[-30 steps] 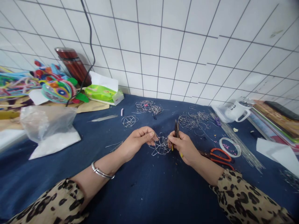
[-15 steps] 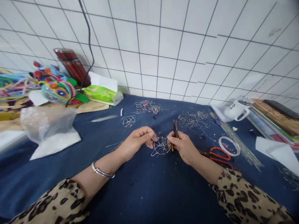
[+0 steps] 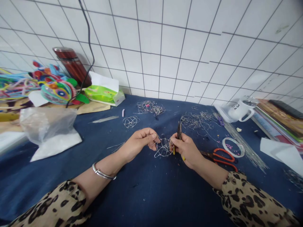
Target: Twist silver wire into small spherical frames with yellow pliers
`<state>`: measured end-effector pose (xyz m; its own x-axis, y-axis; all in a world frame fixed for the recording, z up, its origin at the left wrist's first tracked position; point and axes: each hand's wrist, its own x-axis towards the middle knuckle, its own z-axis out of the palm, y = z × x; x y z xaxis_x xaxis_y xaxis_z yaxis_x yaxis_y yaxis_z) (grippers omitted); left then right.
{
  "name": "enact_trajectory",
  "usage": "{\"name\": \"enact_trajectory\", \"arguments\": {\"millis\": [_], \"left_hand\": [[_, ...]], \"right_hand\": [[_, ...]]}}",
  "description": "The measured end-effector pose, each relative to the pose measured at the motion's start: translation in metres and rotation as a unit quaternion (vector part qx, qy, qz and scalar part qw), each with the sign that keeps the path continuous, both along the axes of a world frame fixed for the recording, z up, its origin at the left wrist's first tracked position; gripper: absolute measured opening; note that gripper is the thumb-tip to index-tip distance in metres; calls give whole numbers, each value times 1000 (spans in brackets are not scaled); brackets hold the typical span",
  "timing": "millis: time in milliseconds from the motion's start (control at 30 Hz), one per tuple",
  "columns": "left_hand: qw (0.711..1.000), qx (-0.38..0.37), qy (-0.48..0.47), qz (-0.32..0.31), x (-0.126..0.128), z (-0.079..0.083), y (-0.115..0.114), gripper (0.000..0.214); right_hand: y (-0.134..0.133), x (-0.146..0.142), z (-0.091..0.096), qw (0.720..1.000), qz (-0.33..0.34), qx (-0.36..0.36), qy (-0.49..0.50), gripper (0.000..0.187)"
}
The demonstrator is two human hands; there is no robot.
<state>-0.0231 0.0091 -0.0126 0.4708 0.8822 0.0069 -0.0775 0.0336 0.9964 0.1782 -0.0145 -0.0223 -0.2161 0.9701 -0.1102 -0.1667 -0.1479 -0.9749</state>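
Between my two hands hangs a round openwork wire piece [image 3: 164, 147], silvery and made of looped wire, a little above the dark blue cloth [image 3: 142, 189]. My left hand [image 3: 143, 140] is closed, pinching the piece's left edge between thumb and fingers. The right edge is touched by the thumb and index finger of my right hand [image 3: 184, 146]. That same hand also grips pliers [image 3: 179, 130] with yellow handles, their dark jaws pointing up and away from me. Most of the pliers' handles are hidden in the palm.
Beyond my hands lie a flat wire ring [image 3: 131, 122] and wire tangles [image 3: 151, 108]. Scissors with red handles [image 3: 223, 157], a white ring [image 3: 233, 147] and straight wires [image 3: 246, 143] lie right, near a mug [image 3: 241, 110]. Left are a plastic bag [image 3: 50, 132] and a thermos [image 3: 72, 66].
The right hand and pliers have shifted very slightly to the right, and the wire piece with them. My left hand keeps nearly the same place and hold.
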Motion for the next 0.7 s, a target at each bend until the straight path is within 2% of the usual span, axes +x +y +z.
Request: {"name": "enact_trajectory", "arguments": {"millis": [267,700], "left_hand": [[1000,-4,19,-11,0,-4,2,18],[999,-6,17,-40,-1,-1,1,15]], "right_hand": [[1,-1,-2,999,-20,-8,35,14],[3,1,-10,995,-32,-51,76,18]]}}
